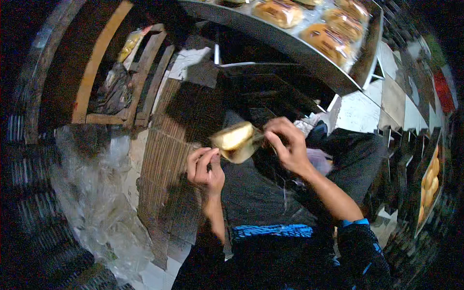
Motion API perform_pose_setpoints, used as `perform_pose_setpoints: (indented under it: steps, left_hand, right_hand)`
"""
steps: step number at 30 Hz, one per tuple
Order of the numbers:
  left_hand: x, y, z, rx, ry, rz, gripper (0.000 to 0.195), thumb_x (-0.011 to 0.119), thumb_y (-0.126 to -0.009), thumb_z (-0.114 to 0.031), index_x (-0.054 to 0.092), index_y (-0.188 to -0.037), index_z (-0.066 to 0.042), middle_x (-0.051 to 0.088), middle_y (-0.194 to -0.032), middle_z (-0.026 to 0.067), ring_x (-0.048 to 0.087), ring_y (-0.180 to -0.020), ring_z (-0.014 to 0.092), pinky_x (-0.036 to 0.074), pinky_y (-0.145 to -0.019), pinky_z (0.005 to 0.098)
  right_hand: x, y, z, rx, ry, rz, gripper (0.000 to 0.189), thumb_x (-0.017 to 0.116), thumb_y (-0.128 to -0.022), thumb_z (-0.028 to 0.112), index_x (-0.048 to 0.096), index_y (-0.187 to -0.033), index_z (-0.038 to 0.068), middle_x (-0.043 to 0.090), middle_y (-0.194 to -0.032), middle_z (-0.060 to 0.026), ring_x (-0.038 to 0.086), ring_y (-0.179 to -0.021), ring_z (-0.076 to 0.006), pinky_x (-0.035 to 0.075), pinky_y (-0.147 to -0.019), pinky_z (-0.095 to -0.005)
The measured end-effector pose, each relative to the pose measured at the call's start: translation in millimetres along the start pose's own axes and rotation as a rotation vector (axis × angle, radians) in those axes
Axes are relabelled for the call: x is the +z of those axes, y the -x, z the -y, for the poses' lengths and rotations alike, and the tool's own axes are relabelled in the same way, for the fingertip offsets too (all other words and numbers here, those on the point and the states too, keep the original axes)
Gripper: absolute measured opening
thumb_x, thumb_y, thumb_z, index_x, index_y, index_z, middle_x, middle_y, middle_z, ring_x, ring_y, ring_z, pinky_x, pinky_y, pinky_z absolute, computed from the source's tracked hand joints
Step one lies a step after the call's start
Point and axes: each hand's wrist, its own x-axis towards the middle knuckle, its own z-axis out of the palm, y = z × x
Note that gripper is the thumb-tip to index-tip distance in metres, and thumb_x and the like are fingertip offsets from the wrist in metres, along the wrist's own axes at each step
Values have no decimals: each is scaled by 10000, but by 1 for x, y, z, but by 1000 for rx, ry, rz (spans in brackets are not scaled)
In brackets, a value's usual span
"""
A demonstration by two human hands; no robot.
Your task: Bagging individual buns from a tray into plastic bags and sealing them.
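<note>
A pale-and-brown bread bun hangs between my two hands above my lap, inside what looks like a clear plastic wrapper. My left hand pinches its lower left end between thumb and fingers. At the other end, my right hand has its thumb and fingertips closed on the gathered plastic. The bun and the right fingertips are blurred, so the wrapper's exact fold cannot be made out. A purplish plastic bag is partly hidden behind my right wrist.
Above right, a deep metal tray holds several wrapped buns. Corrugated cardboard covers the tiled floor, beside heaped clear plastic. A wooden crate frame stands upper left. More buns sit stacked at far right.
</note>
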Motion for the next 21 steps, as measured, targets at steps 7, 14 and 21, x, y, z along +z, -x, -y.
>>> perform_pose_setpoints:
  steps: [7,14,21]
  left_hand:
    - [15,30,12,-109,397,-151,64,662,-851,-53,613,-868,-16,587,-855,111,596,-766,258,495,-672,357]
    - [35,-23,9,-708,656,-156,191,633,-917,-116,594,-757,-19,520,-627,-3,441,-558,45,338,-502,232]
    - [-17,98,-1,-763,452,111,153,657,-886,-118,647,-864,33,652,-778,83,573,-629,105,443,-566,234]
  right_hand:
    - [18,-2,-6,-140,24,44,112,736,-744,37,653,-818,15,580,-757,-110,576,-675,-235,471,-602,-324]
    - [53,-34,-33,267,90,-255,262,653,-887,160,594,-673,22,520,-555,-100,456,-450,-207,365,-467,-321]
    - [20,86,-15,533,240,231,283,609,-883,145,605,-670,-41,537,-596,-206,502,-516,-338,383,-506,-430]
